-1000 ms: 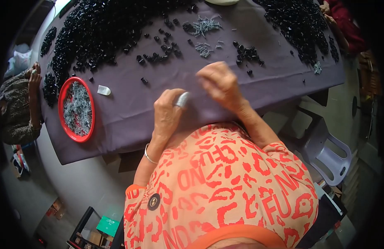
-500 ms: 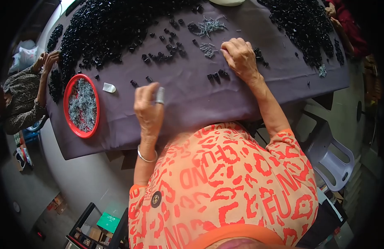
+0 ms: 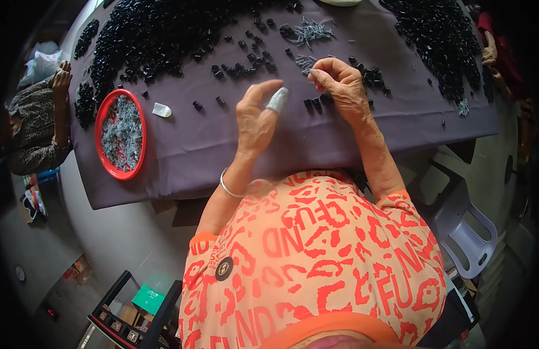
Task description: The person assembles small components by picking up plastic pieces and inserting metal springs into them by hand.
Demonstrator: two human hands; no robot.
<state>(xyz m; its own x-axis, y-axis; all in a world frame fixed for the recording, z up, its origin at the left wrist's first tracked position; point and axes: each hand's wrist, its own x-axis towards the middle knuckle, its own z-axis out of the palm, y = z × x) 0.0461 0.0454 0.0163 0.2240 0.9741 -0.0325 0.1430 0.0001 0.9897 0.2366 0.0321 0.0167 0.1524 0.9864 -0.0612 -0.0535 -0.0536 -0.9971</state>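
Note:
My right hand point(image 3: 342, 87) is closed in a pinch beside a small heap of grey pins point(image 3: 305, 61). A thin grey piece, apparently one of these pins, shows at its fingertips. My left hand point(image 3: 258, 119) is over the cloth to its left, slightly blurred, thumb and forefinger apart with nothing visible between them. A whitish finger cover point(image 3: 277, 100) is on the left thumb. Short black plastic pieces point(image 3: 316, 103) stand just below my right hand, partly hidden by it. Two more black pieces point(image 3: 220, 100) lie left of my left hand.
A red oval basin point(image 3: 99, 136) full of grey pins stands at left, beside a white finger cover point(image 3: 162, 110). Large heaps of black pieces point(image 3: 159, 35) cover the far table. Another grey-pin pile point(image 3: 312, 32) lies farther back. Other people's hands point(image 3: 61, 81) are at both table sides.
My left hand has moved right and slightly up, toward my right hand, away from the two black pieces. My right hand stays by the grey pins, its pinch now turned more into view.

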